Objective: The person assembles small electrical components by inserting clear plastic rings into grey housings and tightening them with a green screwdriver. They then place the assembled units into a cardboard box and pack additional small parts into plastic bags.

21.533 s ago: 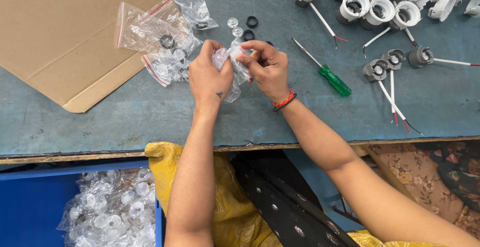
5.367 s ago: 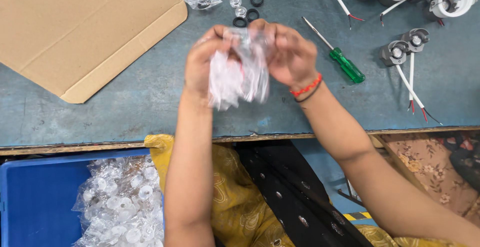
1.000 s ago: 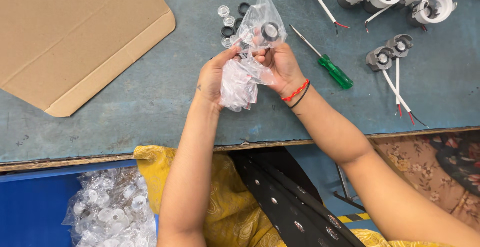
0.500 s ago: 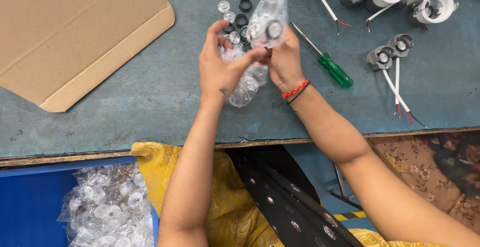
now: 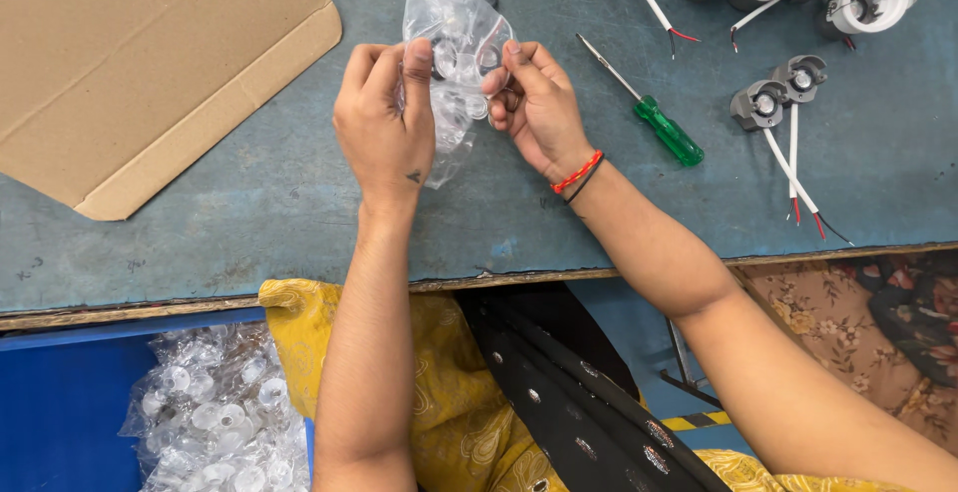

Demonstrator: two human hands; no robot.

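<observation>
A worn blue-green worktable [image 5: 200, 243] with a chipped wooden front edge fills the view under even light, a flat sheet of brown cardboard [image 5: 130, 63] lying on it and a blue bin [image 5: 60, 402] below.

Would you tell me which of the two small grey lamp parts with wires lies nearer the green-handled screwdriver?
The left small grey lamp part; the other lies farther right of the green-handled screwdriver.

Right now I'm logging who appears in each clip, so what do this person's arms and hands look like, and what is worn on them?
Both arms are bare, with no sleeves or gloves. The left hand has a small dark mark on its back near the wrist. The right hand has a red thread band and a thin black band at the wrist.
</observation>
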